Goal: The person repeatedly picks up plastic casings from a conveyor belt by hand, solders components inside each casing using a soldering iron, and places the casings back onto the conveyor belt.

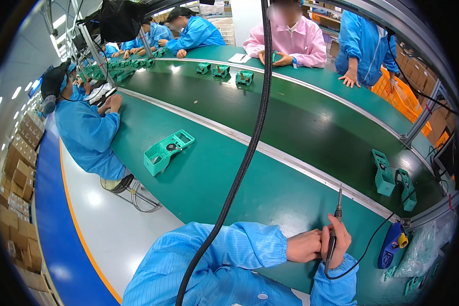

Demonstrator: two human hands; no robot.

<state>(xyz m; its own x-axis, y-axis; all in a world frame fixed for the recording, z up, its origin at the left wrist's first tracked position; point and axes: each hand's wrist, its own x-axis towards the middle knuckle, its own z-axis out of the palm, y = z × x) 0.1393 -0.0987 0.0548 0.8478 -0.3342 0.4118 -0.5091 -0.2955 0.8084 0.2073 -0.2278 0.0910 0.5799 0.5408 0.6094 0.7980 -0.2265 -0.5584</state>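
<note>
My right hand (338, 238) is closed round a soldering iron (338, 210), whose thin metal tip points up and away from me over the green bench. A black cord hangs from the handle's lower end and loops to the right. Against the right hand's inner side rests my left hand (304, 246), its fingers curled and partly hidden; whatever they may hold cannot be made out. Farther left on the bench lies a green plastic housing (160, 153) with a round black part inside.
Two green housings (384, 173) (407, 190) lie on the dark conveyor (301, 122) at right. A blue-and-yellow tool (391, 246) and a plastic bag (424, 255) sit near the right edge. A black braided cable (246, 158) crosses the view. Co-workers sit left and opposite.
</note>
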